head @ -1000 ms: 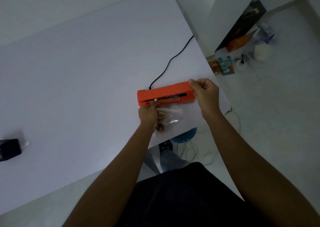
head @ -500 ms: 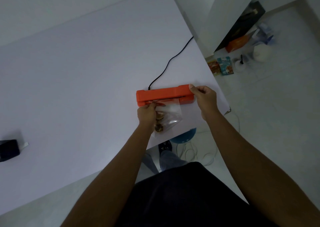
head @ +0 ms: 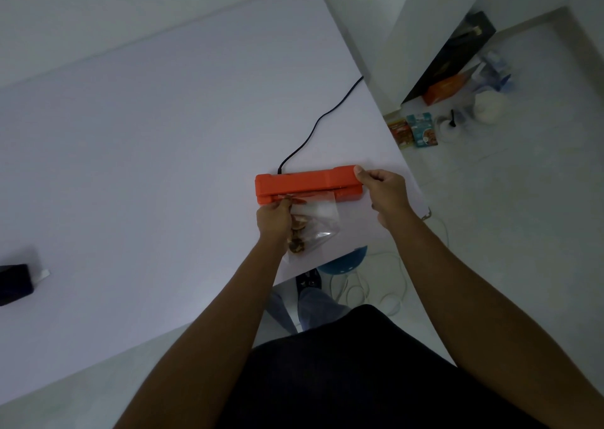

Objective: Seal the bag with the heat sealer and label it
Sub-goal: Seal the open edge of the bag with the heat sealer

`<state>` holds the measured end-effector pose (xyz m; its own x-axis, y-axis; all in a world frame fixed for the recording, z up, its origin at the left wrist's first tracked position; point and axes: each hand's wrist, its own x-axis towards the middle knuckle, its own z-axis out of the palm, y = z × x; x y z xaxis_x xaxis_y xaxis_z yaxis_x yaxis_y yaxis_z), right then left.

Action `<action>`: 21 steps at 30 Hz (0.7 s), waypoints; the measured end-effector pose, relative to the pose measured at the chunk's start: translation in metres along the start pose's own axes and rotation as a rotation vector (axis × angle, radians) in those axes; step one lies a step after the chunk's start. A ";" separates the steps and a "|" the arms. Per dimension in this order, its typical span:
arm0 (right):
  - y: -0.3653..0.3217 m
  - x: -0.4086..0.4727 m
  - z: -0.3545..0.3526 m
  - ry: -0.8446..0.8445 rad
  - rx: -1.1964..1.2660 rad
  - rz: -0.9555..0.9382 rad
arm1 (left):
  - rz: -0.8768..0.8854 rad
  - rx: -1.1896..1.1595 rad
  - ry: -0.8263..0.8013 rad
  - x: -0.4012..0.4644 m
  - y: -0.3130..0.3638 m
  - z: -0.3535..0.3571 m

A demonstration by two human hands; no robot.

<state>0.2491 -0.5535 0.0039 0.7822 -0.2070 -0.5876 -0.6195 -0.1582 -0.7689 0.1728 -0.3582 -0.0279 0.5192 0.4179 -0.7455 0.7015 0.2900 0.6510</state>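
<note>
An orange heat sealer lies across the white table near its right edge, lid down. A clear plastic bag with brown food pieces inside has its top edge caught in the sealer's slot. My left hand pinches the bag's left upper part just below the sealer. My right hand grips the right end of the sealer, thumb on top of the lid.
A black power cord runs from the sealer's back to the table's far right edge. A dark box sits at the table's left edge. On the floor to the right lie packets, white cables and a blue round object.
The sealer's lid has come down onto the bag's top edge, closing the gap seen a second ago. My right hand pressed lower on the sealer's right end.
</note>
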 end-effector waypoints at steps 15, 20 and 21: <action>-0.001 -0.002 -0.002 -0.007 -0.027 0.001 | -0.021 -0.038 -0.023 -0.016 0.011 0.000; -0.002 -0.003 -0.001 -0.017 -0.035 0.004 | -0.017 -0.050 -0.034 -0.018 0.013 0.000; -0.003 -0.003 -0.001 -0.021 -0.037 0.006 | -0.015 -0.049 -0.033 -0.018 0.013 0.000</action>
<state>0.2487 -0.5538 0.0078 0.7797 -0.1881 -0.5972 -0.6255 -0.1931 -0.7559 0.1729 -0.3615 -0.0062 0.5253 0.3846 -0.7591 0.6852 0.3378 0.6453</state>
